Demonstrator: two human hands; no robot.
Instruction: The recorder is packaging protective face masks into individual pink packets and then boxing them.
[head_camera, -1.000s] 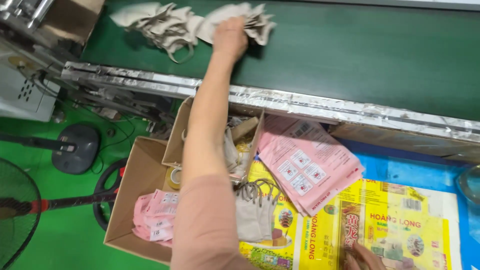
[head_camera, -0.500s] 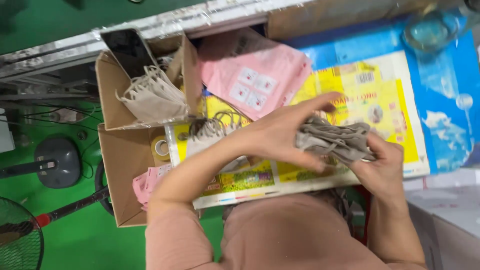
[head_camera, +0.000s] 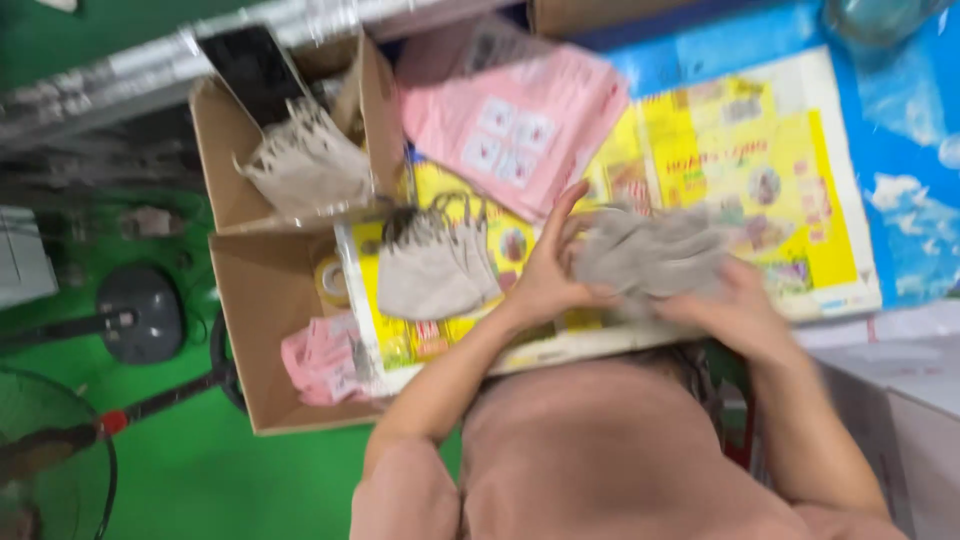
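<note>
Both hands meet over the middle of the work surface, pressing a bundle of grey fabric masks (head_camera: 650, 255) between them; the left hand (head_camera: 548, 275) stands nearly flat against the bundle's near end with its fingers pointing up, as though squaring the edges, while the right hand (head_camera: 735, 310) cups the other end from below and is closed about it, so the stack is held from both sides and cannot fan apart; the picture is blurred, so I cannot tell how many pieces are in the bundle. It sits just above a yellow printed sheet (head_camera: 780, 170) laid flat over the blue table (head_camera: 900, 150), which seems to serve as a clean mat; on that sheet, to the left of the hands, lies another small heap of grey masks (head_camera: 430, 270) with their ear loops spread upward, apart from the held bundle. Beyond it a stack of pink plastic bags (head_camera: 510, 130) lies within easy reach. At the table's left edge stand two open cardboard boxes: the upper box (head_camera: 215, 150) holds a loose pile of the same grey pieces, the lower box (head_camera: 255, 330) holds a few pink packets (head_camera: 315, 360) at the bottom corner and a roll of tape (head_camera: 335, 282) against its wall. Down on the green floor (head_camera: 200, 470) a fan's round base (head_camera: 140, 315) stands well apart from all this.
</note>
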